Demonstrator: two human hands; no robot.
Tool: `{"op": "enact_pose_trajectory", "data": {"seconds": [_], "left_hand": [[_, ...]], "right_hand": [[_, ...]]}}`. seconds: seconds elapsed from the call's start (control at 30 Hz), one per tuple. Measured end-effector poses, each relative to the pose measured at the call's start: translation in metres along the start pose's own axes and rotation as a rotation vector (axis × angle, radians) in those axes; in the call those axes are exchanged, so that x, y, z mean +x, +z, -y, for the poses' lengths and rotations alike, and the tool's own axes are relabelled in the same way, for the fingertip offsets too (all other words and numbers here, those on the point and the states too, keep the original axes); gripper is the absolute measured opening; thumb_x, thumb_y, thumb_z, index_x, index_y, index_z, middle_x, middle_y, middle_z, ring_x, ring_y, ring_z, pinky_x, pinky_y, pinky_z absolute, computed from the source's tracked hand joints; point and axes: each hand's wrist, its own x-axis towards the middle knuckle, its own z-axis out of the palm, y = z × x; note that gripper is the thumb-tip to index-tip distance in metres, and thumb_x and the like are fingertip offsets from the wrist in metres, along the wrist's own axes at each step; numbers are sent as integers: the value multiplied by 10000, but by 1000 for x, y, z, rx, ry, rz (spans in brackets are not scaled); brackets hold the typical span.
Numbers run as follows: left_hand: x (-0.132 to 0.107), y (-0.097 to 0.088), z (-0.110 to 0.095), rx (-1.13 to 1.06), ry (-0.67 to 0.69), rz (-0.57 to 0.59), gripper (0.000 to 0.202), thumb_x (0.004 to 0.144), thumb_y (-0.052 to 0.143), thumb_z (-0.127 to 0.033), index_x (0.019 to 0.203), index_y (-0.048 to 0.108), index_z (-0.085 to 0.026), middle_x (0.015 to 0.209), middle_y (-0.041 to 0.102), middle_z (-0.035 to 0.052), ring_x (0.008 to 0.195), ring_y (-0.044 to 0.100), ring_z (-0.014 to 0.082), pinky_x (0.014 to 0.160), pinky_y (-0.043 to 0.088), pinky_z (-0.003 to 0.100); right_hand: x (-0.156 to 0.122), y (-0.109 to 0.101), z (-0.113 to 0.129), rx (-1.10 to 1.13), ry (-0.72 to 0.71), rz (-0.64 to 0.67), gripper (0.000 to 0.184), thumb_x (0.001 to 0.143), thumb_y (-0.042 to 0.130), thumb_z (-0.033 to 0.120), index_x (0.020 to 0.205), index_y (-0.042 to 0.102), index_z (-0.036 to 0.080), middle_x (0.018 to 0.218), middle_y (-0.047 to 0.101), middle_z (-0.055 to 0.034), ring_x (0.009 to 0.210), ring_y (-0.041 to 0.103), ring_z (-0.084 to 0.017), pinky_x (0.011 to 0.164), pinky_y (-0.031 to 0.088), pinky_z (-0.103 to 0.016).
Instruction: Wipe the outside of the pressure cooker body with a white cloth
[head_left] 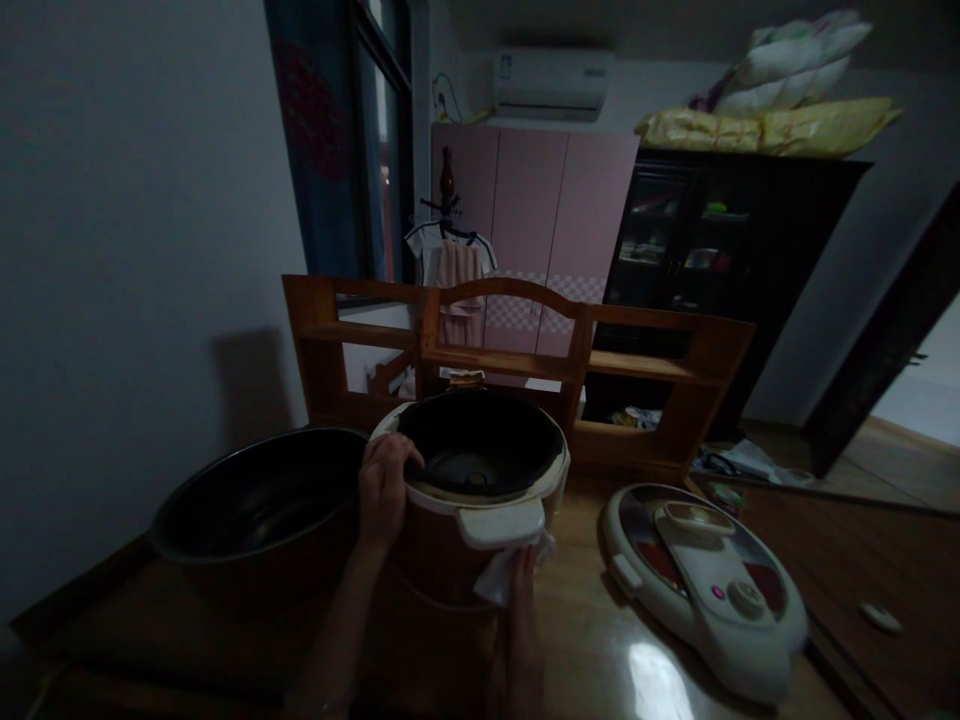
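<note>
While the left hand (pixel 386 480) hooks its fingers over the near-left rim of the cooker body (pixel 439 550), the right hand (pixel 523 600) holds a white cloth (pixel 495 578) against the front wall, just below the front handle (pixel 501 523). The hands are apart. The left is clamped on the rim, probably to steady the body against pressure from the right; whether the right-hand fingers close around the cloth or only press it flat cannot be told.

The cooker body stands upright on the table (pixel 581 655), between a dark bowl (pixel 266 562) on the left and the cooker lid (pixel 701 585) on the right. This central position presumably keeps the front wall within reach of both hands. The lid is off and rests top side up, well apart from the body, with its grip and round knob exposed—an arrangement that leaves the body's mouth uncovered.

Containers: the cooker body has a black interior (pixel 517 440) with a small round fitting (pixel 477 480) at the centre of its floor. The dark bowl sits mouth upward; its floor is in deep shadow—contents cannot be determined. Behind the body stands a wooden shelf unit (pixel 510 364).
</note>
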Motion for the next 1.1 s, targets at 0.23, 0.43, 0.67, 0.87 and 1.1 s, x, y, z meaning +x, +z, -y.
{"op": "enact_pose_trajectory", "data": {"seconds": [0.23, 0.43, 0.67, 0.87, 1.1], "left_hand": [[1, 2, 3, -28, 19, -8, 513, 1010, 273, -391, 622, 568, -230, 786, 614, 44, 935, 550, 210, 954, 391, 359], [1, 4, 6, -33, 25, -32, 542, 1014, 266, -410, 611, 581, -230, 798, 627, 44, 969, 554, 208, 959, 387, 351], [0, 0, 5, -13, 29, -2, 494, 1007, 291, -382, 633, 575, -229, 797, 626, 34, 955, 551, 206, 938, 387, 340], [1, 0, 6, -13, 45, 6, 469, 1004, 306, -355, 645, 579, -226, 807, 627, 33, 968, 542, 207, 946, 377, 338], [1, 0, 6, -23, 50, 0, 481, 1008, 290, -360, 650, 582, -226, 805, 622, 37, 962, 541, 209, 936, 381, 343]], "right_hand": [[-9, 16, 0, -57, -66, 49, 611, 952, 591, 209, 1505, 359, 325, 1594, 312, -67, 1423, 368, -314, 1138, 392, -521], [-12, 36, -5, -171, -230, 104, 838, 845, 238, -98, 1585, 37, 239, 1631, 192, -55, 1492, 164, -268, 1167, 349, -491], [23, 33, 21, -157, -509, 569, 960, 701, 405, -50, 1581, 65, 122, 1627, 226, -88, 1488, 239, -236, 1175, 369, -411], [21, 24, 12, -102, -426, 717, 782, 827, 494, 74, 1560, 240, 176, 1453, 530, -97, 1283, 552, -224, 1091, 472, -329], [0, 13, -27, -72, -369, 684, 524, 963, 452, 145, 1476, 434, 248, 1396, 593, -50, 1329, 517, -186, 1097, 455, -305]]}}
